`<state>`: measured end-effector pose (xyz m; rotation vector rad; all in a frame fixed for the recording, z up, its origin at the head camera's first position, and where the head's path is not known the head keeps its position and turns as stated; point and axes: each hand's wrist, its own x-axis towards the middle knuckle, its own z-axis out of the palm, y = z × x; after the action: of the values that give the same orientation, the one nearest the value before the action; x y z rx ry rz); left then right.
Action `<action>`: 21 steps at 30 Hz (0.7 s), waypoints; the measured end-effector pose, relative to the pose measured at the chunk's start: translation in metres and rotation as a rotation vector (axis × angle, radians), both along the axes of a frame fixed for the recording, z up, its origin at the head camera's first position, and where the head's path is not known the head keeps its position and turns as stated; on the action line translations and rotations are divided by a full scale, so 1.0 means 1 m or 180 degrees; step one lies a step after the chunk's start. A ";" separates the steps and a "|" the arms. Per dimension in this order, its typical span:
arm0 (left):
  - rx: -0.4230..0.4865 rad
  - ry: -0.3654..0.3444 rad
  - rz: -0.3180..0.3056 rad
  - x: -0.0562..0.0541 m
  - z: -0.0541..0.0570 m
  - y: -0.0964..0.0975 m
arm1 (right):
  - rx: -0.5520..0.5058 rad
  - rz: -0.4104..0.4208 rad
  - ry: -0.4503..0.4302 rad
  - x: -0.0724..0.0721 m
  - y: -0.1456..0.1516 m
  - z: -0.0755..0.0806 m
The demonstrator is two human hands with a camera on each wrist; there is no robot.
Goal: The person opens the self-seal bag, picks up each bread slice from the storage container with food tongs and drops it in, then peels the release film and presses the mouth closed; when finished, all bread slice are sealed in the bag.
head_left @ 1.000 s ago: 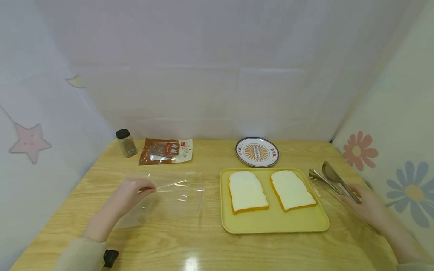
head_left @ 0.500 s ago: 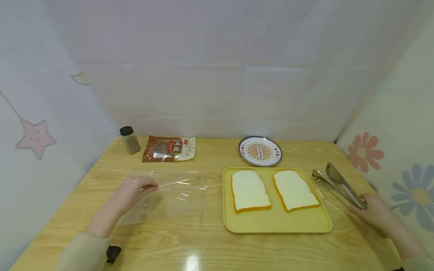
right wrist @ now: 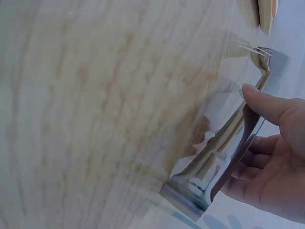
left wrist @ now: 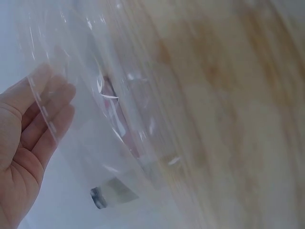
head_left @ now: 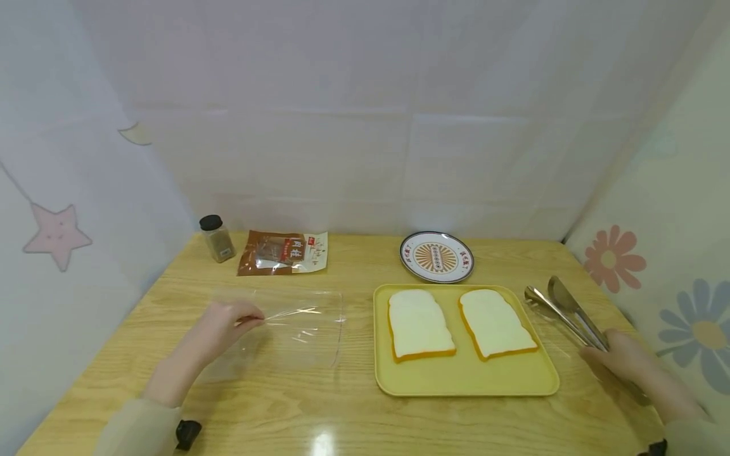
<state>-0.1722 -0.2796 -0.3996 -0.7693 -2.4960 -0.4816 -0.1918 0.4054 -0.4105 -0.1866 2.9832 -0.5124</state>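
Observation:
In the head view my left hand (head_left: 219, 332) pinches the edge of a clear plastic bag (head_left: 305, 342) lying on the left of the table. The film is creased where the fingertips hold it. The left wrist view shows the thumb and fingers on either side of the bag's edge (left wrist: 45, 114). On the right, my right hand (head_left: 624, 358) grips metal food tongs (head_left: 576, 316), whose ends point away from me and stand apart. In the right wrist view the thumb lies on one arm of the tongs (right wrist: 238, 136), with the fingers behind the other.
A yellow tray (head_left: 464, 380) holds two bread slices (head_left: 419, 323). Behind it stands a patterned plate (head_left: 436, 256). At the back left are a brown-and-white food packet (head_left: 282, 253) and a black-lidded jar (head_left: 218, 239). Fabric walls enclose the table (head_left: 319, 405).
The head view has shifted slightly. My right hand has moved a little right and nearer, still around the tongs. My left hand keeps its pinch on the bag, almost still.

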 end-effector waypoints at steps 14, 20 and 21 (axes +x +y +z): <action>0.0019 -0.0186 0.0053 0.002 -0.001 -0.001 | -0.0205 -0.0043 -0.0230 0.009 -0.007 0.008; 0.0022 -0.0352 0.0137 0.004 0.002 -0.001 | -0.0806 -0.0452 -0.0666 0.017 -0.008 0.015; 0.0020 -0.0376 0.0149 0.005 0.002 -0.001 | -0.1036 -0.0528 -0.0778 0.019 -0.007 0.017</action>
<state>-0.1676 -0.2805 -0.3975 -0.6968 -2.6138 -0.5322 -0.1733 0.3980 -0.3935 0.0934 2.6738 -0.9637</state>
